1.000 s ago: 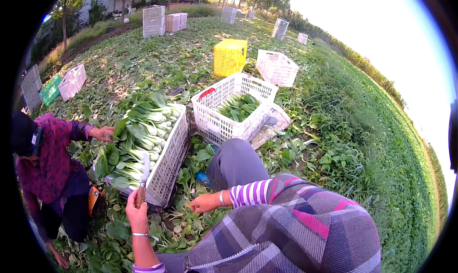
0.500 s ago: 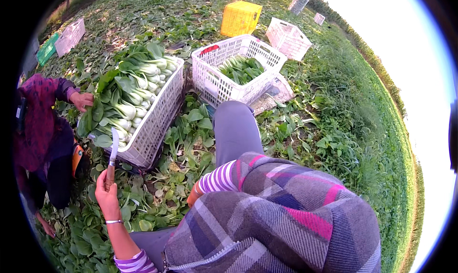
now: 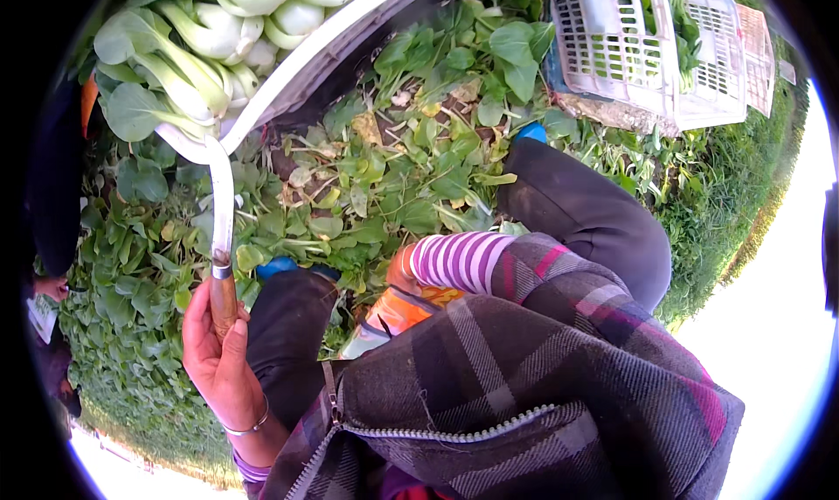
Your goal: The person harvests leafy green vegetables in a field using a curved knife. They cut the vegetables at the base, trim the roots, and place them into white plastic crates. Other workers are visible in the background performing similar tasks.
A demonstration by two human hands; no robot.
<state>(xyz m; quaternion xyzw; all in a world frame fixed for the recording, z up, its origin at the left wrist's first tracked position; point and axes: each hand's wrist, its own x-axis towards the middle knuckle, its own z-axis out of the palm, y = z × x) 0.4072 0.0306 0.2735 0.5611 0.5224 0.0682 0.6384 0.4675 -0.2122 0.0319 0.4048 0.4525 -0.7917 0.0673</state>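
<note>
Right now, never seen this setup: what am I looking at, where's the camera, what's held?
One fisheye camera worn on a person's head looks down, so edges curve. No machine, just bare hands. The left hand has its grip closed on a knife, wooden handle in the palm, blade pointing up. The right hand is hidden behind the striped sleeve. The ground is covered with leafy greens. A white crate heaped with bok choy sits upper left; a second white crate upper right.
</note>
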